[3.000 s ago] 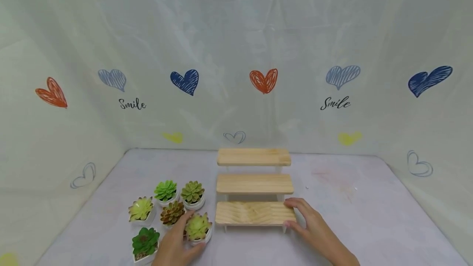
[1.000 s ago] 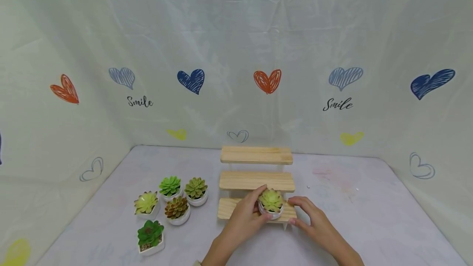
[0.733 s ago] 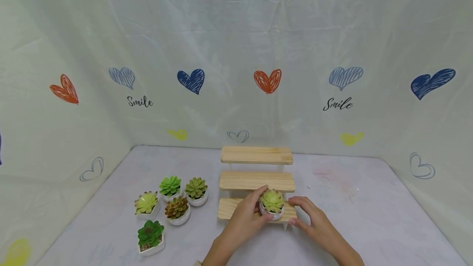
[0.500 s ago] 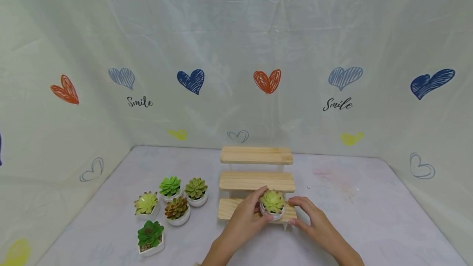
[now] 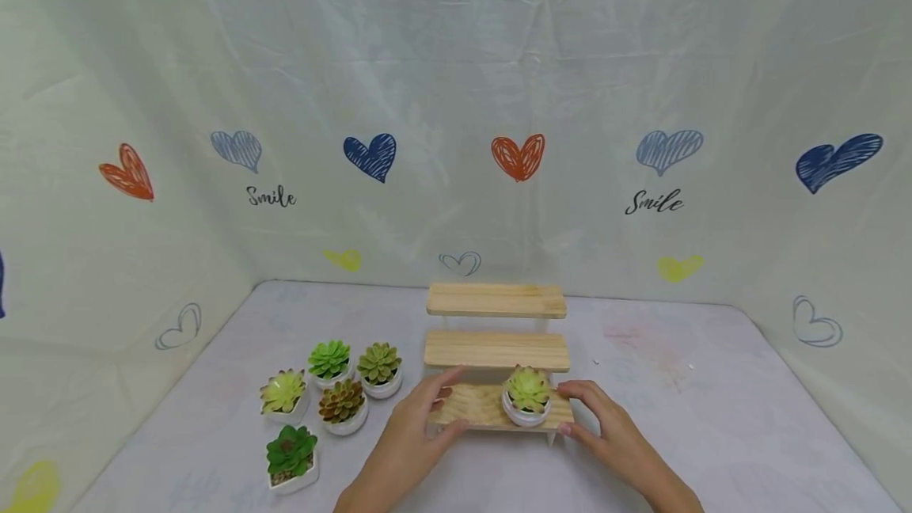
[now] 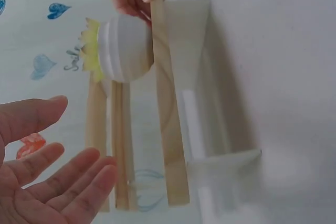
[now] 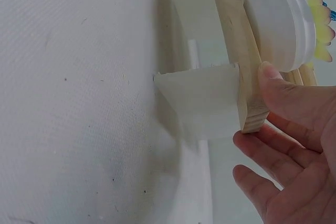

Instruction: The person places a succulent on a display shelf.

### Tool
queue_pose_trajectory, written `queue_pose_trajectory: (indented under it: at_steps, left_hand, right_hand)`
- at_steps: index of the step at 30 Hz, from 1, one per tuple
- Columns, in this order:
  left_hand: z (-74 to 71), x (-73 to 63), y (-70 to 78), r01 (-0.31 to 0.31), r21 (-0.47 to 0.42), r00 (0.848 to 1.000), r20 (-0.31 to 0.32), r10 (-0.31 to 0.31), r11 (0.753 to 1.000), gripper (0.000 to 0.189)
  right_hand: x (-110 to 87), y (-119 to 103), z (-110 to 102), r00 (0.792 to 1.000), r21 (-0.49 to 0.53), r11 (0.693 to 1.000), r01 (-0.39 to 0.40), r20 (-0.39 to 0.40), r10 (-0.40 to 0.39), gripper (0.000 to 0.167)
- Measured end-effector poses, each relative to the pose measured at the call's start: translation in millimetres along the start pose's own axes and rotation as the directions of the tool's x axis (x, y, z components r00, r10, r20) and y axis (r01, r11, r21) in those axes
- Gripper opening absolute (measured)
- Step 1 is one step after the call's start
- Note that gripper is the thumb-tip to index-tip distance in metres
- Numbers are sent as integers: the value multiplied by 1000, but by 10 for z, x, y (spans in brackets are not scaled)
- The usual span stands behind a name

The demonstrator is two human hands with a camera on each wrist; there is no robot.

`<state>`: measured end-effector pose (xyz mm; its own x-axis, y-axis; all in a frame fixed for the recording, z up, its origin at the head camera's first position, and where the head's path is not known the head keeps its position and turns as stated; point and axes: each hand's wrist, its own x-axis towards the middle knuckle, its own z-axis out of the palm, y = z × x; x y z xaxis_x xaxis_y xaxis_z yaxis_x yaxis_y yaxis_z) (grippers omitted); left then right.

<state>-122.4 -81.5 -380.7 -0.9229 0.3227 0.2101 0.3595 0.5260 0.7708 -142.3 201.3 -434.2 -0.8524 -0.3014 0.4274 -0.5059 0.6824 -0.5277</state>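
Note:
A potted succulent (image 5: 527, 396) with pale green leaves and a white pot stands upright on the right part of the lowest step of a three-tier wooden display stand (image 5: 473, 406). My left hand (image 5: 409, 434) is off the pot, its fingers spread near the left end of that step; the left wrist view shows nothing between them. At the step's right end my right hand (image 5: 609, 434) grips the stand, with the thumb (image 7: 294, 95) on the board's edge and fingers at its end, close beside the white pot (image 7: 278, 27).
Several more potted succulents stand in a cluster left of the stand, among them a reddish-brown one (image 5: 342, 406) and a dark green one (image 5: 292, 454) in front. Behind the table rises a white curtain (image 5: 456, 101) printed with hearts.
Over three seconds my left hand carried the pale green succulent from the cluster onto the lowest step, then released it and drew back left. My right hand stayed at the stand's end.

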Motion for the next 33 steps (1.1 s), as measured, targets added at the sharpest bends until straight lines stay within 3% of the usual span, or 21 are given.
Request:
queue_pose_trajectory:
  at_steps: [3,7,11,17,20,26,28,33]
  left_hand:
    - [-130,-96,-49,25,18,999,-46,-24,1000,55]
    - [-269,-216,-114,131,29,985,-121,-126,991,55]
    - [-380,-335,-177,228,42,956,-200,-215,973,58]
    - [-598,-502,-275,323,97,911,-302,-281,942,60]
    - [-694,-583,-332,320,143,900,-355,-253,937,59]
    - [-818,-745,-442,260,240,865,-488,-115,935,55]
    - [-863,-801,-482,244,241,856,-510,-91,939,55]
    - [-976,-939,-611,234,245,851,-519,-77,941,55]
  right_hand:
    - [-1,5,-5,1000,-15,1000,-5,6,6,42]
    - [-9,24,-2,1000,-21,1000,6,1,-6,42]
    - [-16,30,6,1000,-15,1000,20,-8,-20,41]
    - [-9,23,9,999,-24,999,30,-12,-30,40]
    - [-6,22,4,999,-20,999,31,-12,-31,40]
    - [-9,24,0,998,-13,999,52,-18,-53,40]
    - [-11,28,3,998,-10,998,60,-21,-61,40]
    - [-8,39,10,998,-5,998,57,-14,-57,40]
